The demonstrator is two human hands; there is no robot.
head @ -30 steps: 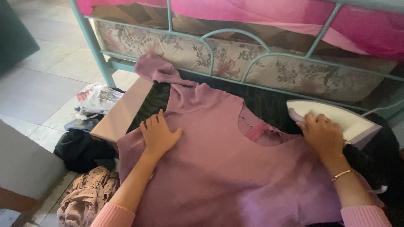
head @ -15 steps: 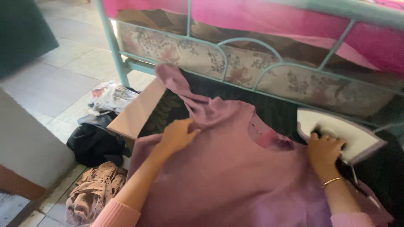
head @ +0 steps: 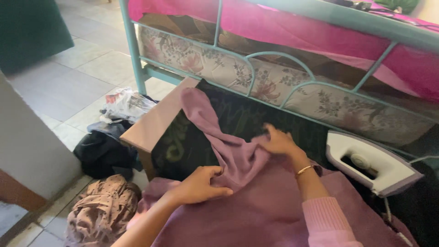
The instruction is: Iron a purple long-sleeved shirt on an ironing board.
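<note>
The mauve garment [head: 256, 196] looks light, soft and limp, likely to slide and crease, best gathered at its edges or shoulder. It lies across the dark-covered worktop [head: 192, 137], one sleeve trailing far-left. Left hand [head: 201, 185] and right hand [head: 279, 142] each pinch bunched cloth. The white iron [head: 372, 162] rests right, untouched.
</note>
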